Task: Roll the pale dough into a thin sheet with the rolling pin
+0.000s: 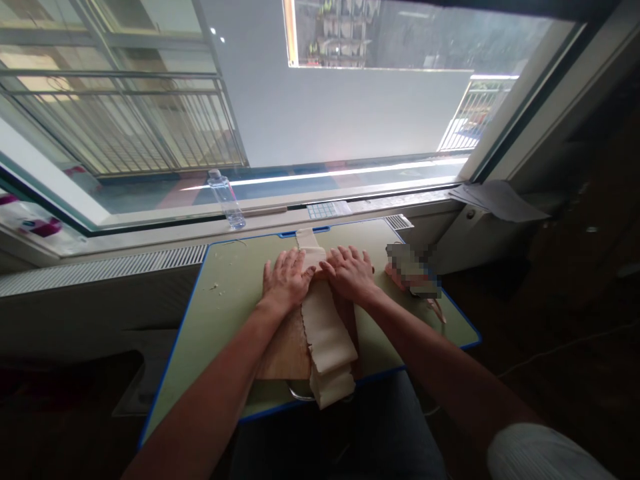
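Note:
A long pale strip of dough (327, 327) runs lengthwise over a wooden board (283, 357). Its near end is folded and hangs past the board's front edge. My left hand (286, 280) lies palm down across the far part of the strip, its fingers stretched forward. Beside it, my right hand (351, 273) is also palm down with its fingers extended, and the two thumbs nearly meet over the dough. Both palms press on something mostly hidden beneath them; a small dark end shows by the right hand, but I cannot make out its kind.
The green table (200, 347) has a blue rim. At its right lies a pixelated item (414, 270). A clear bottle (227, 200) stands on the windowsill, near a gridded card (321, 211). Papers (495, 200) lie at the right, and a large window rises behind.

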A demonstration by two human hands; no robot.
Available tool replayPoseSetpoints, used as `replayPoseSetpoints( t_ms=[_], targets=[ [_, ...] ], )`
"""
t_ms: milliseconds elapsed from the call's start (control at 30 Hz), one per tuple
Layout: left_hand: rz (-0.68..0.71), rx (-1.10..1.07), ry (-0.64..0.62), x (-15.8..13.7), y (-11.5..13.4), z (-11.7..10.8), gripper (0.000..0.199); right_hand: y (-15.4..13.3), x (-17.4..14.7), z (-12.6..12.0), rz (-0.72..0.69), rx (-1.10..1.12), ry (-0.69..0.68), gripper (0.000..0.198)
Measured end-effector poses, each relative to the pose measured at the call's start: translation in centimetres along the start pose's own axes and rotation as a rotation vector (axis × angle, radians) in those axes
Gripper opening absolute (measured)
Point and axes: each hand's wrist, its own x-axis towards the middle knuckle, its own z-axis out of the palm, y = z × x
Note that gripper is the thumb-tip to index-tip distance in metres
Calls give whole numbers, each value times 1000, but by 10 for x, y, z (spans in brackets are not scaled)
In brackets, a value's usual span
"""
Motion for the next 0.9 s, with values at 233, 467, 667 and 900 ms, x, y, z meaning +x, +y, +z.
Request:
replayPoseSetpoints(
  t_ms=[233,467,667,900],
  targets=[
    [-57,-90,-83,65,-12,0,76,3,64,3,68,93,-83,79],
    [-105,-120,-124,119,-26,7,77,8,116,6,105,163,-181,79],
    [-111,-92,-51,132,-26,7,73,8,129,10,112,168,-130,74],
    [-71,-81,-45,92,-19,4,72,3,91,1,135,138,-113,72]
  ],
)
